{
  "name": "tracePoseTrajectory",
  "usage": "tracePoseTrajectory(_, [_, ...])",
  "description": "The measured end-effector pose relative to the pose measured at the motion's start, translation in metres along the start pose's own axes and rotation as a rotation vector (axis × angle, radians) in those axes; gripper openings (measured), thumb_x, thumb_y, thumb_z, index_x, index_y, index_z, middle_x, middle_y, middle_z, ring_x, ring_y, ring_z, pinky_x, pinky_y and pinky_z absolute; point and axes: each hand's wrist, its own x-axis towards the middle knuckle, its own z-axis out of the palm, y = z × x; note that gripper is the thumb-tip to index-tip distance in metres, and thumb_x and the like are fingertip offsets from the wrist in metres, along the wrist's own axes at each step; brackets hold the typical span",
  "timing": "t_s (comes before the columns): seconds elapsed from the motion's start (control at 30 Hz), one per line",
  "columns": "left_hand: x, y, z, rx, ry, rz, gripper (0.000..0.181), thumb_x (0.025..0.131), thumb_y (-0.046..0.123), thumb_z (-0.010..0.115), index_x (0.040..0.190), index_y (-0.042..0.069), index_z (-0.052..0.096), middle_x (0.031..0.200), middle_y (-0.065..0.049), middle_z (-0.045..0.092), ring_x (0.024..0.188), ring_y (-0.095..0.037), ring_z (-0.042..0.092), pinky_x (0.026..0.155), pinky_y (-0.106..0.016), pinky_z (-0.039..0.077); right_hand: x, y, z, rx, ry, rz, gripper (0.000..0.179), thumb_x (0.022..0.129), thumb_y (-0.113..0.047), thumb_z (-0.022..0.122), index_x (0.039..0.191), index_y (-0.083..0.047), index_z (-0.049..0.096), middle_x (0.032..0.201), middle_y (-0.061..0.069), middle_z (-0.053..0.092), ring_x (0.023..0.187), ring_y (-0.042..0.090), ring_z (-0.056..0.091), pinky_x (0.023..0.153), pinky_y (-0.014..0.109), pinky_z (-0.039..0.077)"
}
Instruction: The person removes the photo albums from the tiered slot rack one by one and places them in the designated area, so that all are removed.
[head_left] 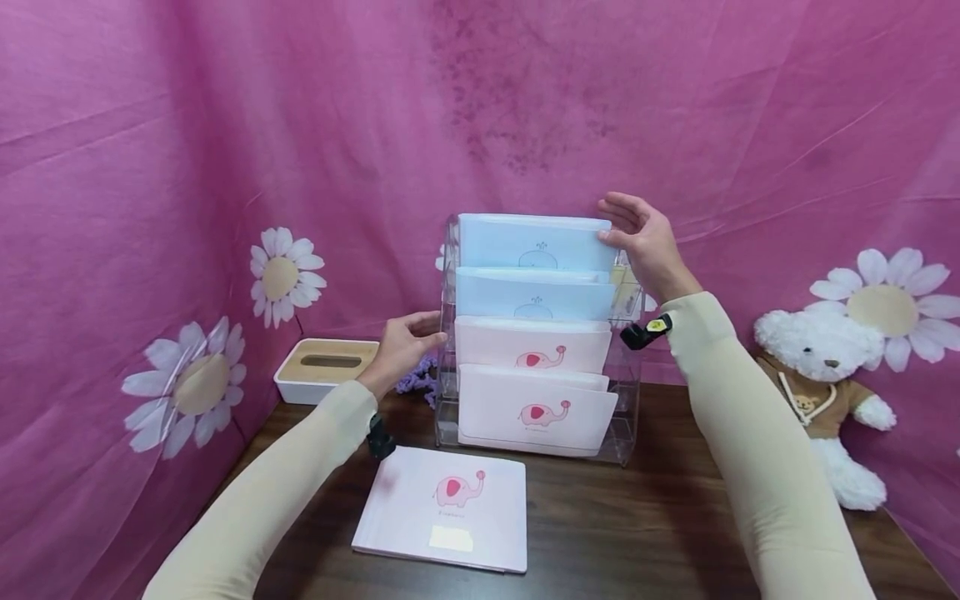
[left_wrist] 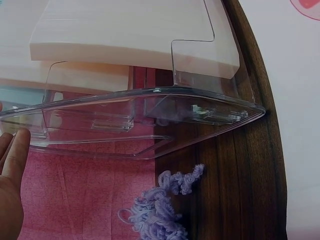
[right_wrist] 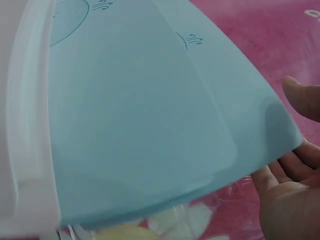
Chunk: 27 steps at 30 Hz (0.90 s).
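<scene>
No firm clasp from either hand here: the R hand (head_left: 647,246) is at the top RH corner of the rearmost blue folder (head_left: 495,242), fingers behind the corner, thumb lifted clear in the R wrist view, so prob. just steadying or aligning it. And the L hand (head_left: 399,354), that's at the side of the clear rack (head_left: 447,421), fingers fairly straight against the edge, no wrap round it visible; looks like a brace, stopping the rack sliding.

Now the rack itself: upright on the dark wood table (head_left: 600,533), stepped tiers, back ones higher, prob. so each front shows. Second blue folder (head_left: 487,296) next tier down, then a pink folder (head_left: 487,337), then the front pink folder (head_left: 491,410), its RH side splayed fwd a bit, pics all facing out. One more, the flat pink folder (head_left: 401,512), lies elephant-up on the table, near L of the rack's front, w/in easy reach.

Over on the L, tissue box (head_left: 303,392) and purple bunch (head_left: 416,382); far R, teddy bear (head_left: 823,408), both sides well out of the hands' way, presumably décor.
</scene>
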Motion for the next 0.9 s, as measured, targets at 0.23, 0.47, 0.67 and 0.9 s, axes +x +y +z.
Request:
tracePoseTrajectory(0.23, [-0.001, 0.005, -0.002, -0.01, 0.006, 0.009, 0.048, 0.092, 0.012, 0.075, 0.138, 0.007, 0.063, 0.134, -0.015, 0.069, 0.124, -0.028, 0.066, 0.105, -0.041, 0.054, 0.012, 0.009, 0.008, 0.048, -0.024, 0.057, 0.067, 0.09, 0.009, 0.068, 0.151, 0.0, 0.042, 0.148, 0.019, 0.052, 0.114, 0.014, 0.062, 0.088, 0.015, 0.056])
tracePoseTrajectory(0.47, [-0.002, 0.004, -0.002, -0.007, 0.002, -0.008, 0.049, 0.092, 0.011, 0.075, 0.139, 0.006, 0.061, 0.136, -0.016, 0.067, 0.125, -0.03, 0.066, 0.106, -0.039, 0.054, 0.014, 0.018, 0.01, -0.061, -0.031, 0.177, 0.067, 0.092, -0.001, 0.069, 0.152, -0.01, 0.042, 0.125, 0.003, 0.052, 0.107, 0.016, 0.06, 0.083, 0.019, 0.057])
tracePoseTrajectory(0.67, [-0.002, 0.003, -0.002, -0.023, 0.005, -0.018, 0.048, 0.091, 0.011, 0.075, 0.137, 0.007, 0.063, 0.134, -0.015, 0.069, 0.124, -0.029, 0.066, 0.106, -0.041, 0.054, 0.013, 0.025, 0.014, -0.161, -0.035, 0.253, 0.061, 0.095, -0.011, 0.071, 0.149, -0.014, 0.044, 0.134, 0.004, 0.054, 0.119, 0.02, 0.059, 0.108, 0.041, 0.053])
tracePoseTrajectory(0.9, [0.0, 0.001, 0.0, -0.02, -0.002, -0.01, 0.048, 0.091, 0.012, 0.076, 0.136, 0.006, 0.063, 0.134, -0.015, 0.069, 0.125, -0.029, 0.066, 0.107, -0.041, 0.053, 0.011, 0.028, 0.013, -0.277, 0.022, 0.249, 0.049, 0.096, -0.015, 0.07, 0.142, -0.009, 0.052, 0.135, 0.01, 0.057, 0.119, 0.023, 0.058, 0.115, 0.052, 0.045])
